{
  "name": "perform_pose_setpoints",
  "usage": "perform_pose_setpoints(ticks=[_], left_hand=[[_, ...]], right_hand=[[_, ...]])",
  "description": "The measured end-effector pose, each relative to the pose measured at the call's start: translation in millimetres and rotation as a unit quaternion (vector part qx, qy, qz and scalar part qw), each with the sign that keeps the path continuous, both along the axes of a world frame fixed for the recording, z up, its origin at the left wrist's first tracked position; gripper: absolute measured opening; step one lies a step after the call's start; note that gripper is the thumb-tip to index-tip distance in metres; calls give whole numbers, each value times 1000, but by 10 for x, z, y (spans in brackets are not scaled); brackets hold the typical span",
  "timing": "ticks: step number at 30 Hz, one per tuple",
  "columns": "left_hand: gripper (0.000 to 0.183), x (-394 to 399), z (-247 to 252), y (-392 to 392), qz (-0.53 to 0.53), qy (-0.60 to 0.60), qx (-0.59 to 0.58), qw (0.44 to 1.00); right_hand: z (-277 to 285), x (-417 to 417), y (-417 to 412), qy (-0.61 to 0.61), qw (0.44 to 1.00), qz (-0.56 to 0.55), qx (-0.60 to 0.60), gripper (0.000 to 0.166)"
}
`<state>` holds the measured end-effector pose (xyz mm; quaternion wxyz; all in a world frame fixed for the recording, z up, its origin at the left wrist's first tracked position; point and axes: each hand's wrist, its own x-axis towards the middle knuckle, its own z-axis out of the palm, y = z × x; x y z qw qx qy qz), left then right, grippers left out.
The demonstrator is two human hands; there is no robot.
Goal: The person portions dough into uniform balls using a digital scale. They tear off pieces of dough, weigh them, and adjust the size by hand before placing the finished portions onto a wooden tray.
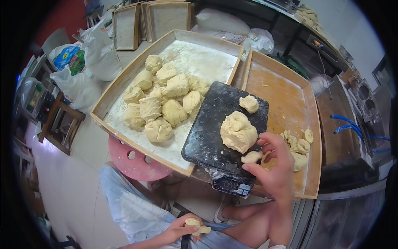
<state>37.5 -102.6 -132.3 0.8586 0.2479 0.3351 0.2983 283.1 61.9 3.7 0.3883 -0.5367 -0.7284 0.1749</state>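
Note:
A black digital kitchen scale (214, 127) rests across the edges of two wooden trays. On it lie a large lump of dough (238, 132), a small lump (249, 104) above and a little piece of dough (251, 157) below. My right hand (275, 162) is at the scale's right edge, thumb and fingers apart around that little piece, not closed on it. Low over my lap, my left hand (189, 226) holds a small piece of dough (196, 224). Several dough lumps (174, 112) sit together in the floured left tray (136, 57).
Dough scraps (300, 146) lie in the right wooden tray (314, 124). Under the left tray is a pink stool (133, 163). Empty wooden trays (169, 18) lean at the back, near white sacks (101, 49). A metal-sided machine with blue hoses (345, 127) stands at the right.

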Motion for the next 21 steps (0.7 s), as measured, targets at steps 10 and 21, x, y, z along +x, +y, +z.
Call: perform_pose_setpoints(ticks=[10,21], left_hand=[[27,46,-47,108,12,3,-2,1000],[27,81,-82,169,4,14,-8,1000]], right_hand=[[-177,167,10,115,992,24,-45,45],[-300,52,110,21,990,-65,122,33]])
